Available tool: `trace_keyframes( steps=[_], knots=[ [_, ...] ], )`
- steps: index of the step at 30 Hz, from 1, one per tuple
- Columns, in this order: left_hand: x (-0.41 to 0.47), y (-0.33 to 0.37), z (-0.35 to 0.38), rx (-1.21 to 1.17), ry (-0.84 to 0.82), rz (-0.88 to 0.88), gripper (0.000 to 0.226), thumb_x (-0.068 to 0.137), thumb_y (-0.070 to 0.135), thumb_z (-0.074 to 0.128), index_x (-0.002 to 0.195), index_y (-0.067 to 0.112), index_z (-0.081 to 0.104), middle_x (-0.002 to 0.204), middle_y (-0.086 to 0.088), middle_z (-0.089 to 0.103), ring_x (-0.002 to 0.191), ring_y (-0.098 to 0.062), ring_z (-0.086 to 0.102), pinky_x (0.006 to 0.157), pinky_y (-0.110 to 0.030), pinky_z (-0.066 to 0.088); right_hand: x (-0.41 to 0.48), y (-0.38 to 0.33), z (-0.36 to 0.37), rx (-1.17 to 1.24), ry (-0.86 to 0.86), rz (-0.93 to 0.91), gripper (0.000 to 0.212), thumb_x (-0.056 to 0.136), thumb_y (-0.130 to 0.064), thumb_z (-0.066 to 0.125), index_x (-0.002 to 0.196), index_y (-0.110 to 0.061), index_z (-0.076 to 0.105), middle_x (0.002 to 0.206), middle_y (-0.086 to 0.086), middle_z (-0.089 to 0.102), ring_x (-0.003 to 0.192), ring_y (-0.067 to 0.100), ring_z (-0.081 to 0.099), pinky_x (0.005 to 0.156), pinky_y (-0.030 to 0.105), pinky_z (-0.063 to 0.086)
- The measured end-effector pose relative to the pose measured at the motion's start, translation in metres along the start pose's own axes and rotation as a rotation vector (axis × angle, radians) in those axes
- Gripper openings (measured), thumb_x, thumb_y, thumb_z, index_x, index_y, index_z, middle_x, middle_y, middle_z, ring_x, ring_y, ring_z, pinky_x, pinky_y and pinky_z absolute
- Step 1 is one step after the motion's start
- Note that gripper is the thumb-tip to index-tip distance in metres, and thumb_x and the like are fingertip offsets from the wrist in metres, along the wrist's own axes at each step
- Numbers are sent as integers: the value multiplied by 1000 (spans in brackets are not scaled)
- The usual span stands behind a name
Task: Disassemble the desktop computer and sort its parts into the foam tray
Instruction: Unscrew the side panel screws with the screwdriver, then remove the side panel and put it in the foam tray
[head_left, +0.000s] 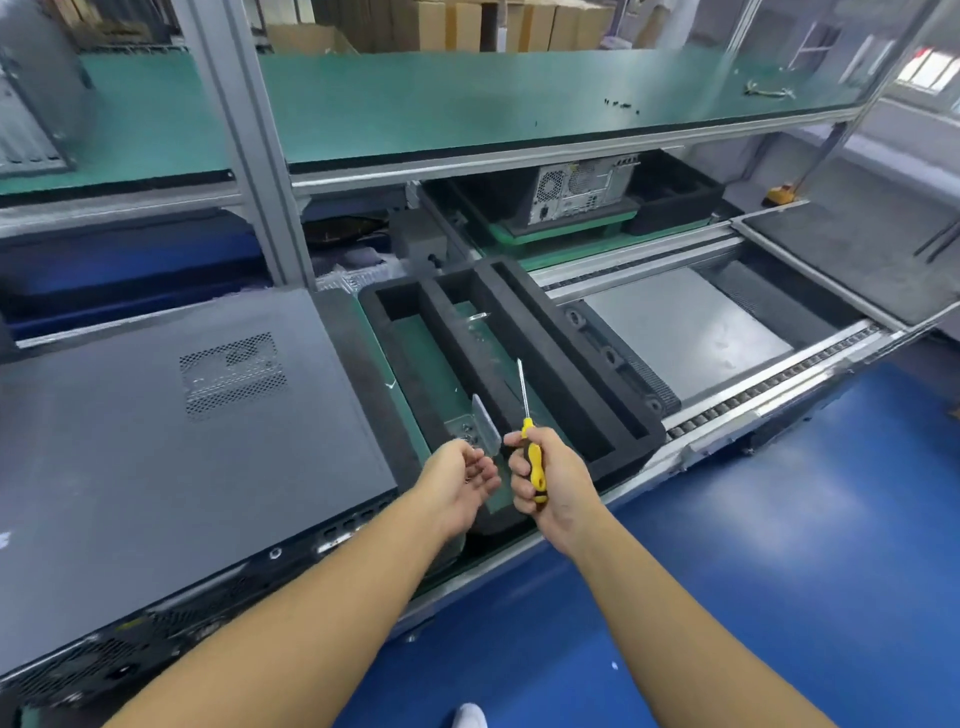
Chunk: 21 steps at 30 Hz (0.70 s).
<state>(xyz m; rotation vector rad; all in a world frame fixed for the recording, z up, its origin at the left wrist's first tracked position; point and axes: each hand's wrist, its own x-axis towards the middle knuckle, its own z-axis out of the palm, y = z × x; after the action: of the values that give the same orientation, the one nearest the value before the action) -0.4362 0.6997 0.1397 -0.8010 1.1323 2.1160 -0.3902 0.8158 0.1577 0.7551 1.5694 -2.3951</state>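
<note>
1. My right hand (545, 483) is closed tight around the yellow and black handle of a screwdriver (534, 460). Its thin metal tip points up and away from me.
2. My left hand (462, 478) is loose, palm up, fingers a little bent. It holds nothing that I can see.
3. The black foam tray (540, 332) sits just in front of both hands.
4. A small shiny metal piece (485, 431), maybe a bracket, stands in the tray near my left fingertips.
5. The big grey desktop computer (156, 441) lies flat on its side, to the left of my left hand.
</note>
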Motion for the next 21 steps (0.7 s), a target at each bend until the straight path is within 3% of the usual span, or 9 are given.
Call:
trace_keyframes(
  steps=[3, 6, 9, 13, 15, 17, 18, 20, 21],
  knots=[
    [46, 8, 14, -6, 92, -25, 21, 94, 17, 44, 79, 5, 51, 82, -12, 50, 81, -25, 53, 89, -35, 46, 24, -16, -23, 13, 30, 36, 18, 93, -30, 49, 92, -15, 59, 60, -3, 42, 46, 12, 29, 39, 23, 21],
    [87, 17, 20, -22, 148, -31, 27, 97, 28, 45, 100, 2, 51, 101, -14, 48, 100, -28, 47, 100, -34, 41, 42, -24, -43, 34, 47, 66, 17, 94, -29, 48, 91, -16, 59, 60, -4, 42, 46, 12, 29, 41, 24, 19],
    [123, 28, 29, 19, 209, -23, 32, 99, 31, 44, 113, 2, 45, 111, -14, 44, 97, -26, 44, 91, -31, 40, 56, -25, -60, 58, 45, 92, 15, 92, -28, 50, 93, -15, 58, 61, -3, 42, 47, 12, 29, 42, 25, 20],
    [154, 36, 44, 146, 316, -40, 19, 96, 25, 40, 81, 13, 41, 79, -7, 38, 61, -18, 32, 57, -28, 32, 70, -23, -73, 77, 30, 109, 14, 90, -28, 51, 93, -16, 57, 62, -3, 41, 48, 12, 28, 41, 25, 21],
    [165, 34, 51, 221, 384, -57, 22, 94, 27, 41, 76, 15, 37, 79, -4, 38, 61, -17, 33, 60, -33, 31, 75, -23, -77, 85, 23, 109, 16, 88, -29, 52, 93, -15, 57, 62, -3, 41, 48, 13, 29, 41, 25, 22],
    [171, 33, 55, 257, 414, -91, 29, 93, 39, 43, 86, 12, 45, 99, -5, 46, 74, -20, 44, 74, -37, 36, 78, -24, -79, 96, 9, 105, 17, 86, -30, 53, 94, -15, 57, 62, -3, 41, 47, 13, 30, 41, 25, 23],
    [173, 33, 56, 250, 418, -112, 39, 92, 46, 45, 101, 9, 51, 114, -8, 49, 90, -24, 51, 84, -40, 37, 80, -24, -79, 100, 7, 104, 17, 86, -30, 53, 94, -16, 57, 62, -2, 41, 47, 13, 30, 41, 25, 23],
    [173, 36, 55, 236, 424, -127, 69, 88, 57, 46, 141, 12, 43, 149, -8, 40, 132, -28, 42, 107, -45, 30, 83, -25, -78, 102, 6, 98, 16, 86, -29, 53, 93, -15, 59, 62, -2, 42, 46, 13, 31, 42, 25, 23],
    [170, 39, 54, 223, 405, -124, 78, 87, 59, 46, 150, 15, 34, 157, -5, 32, 141, -27, 33, 113, -45, 24, 84, -26, -77, 101, 0, 92, 16, 87, -28, 53, 94, -15, 59, 62, -2, 42, 46, 13, 31, 42, 25, 23]
  ],
)
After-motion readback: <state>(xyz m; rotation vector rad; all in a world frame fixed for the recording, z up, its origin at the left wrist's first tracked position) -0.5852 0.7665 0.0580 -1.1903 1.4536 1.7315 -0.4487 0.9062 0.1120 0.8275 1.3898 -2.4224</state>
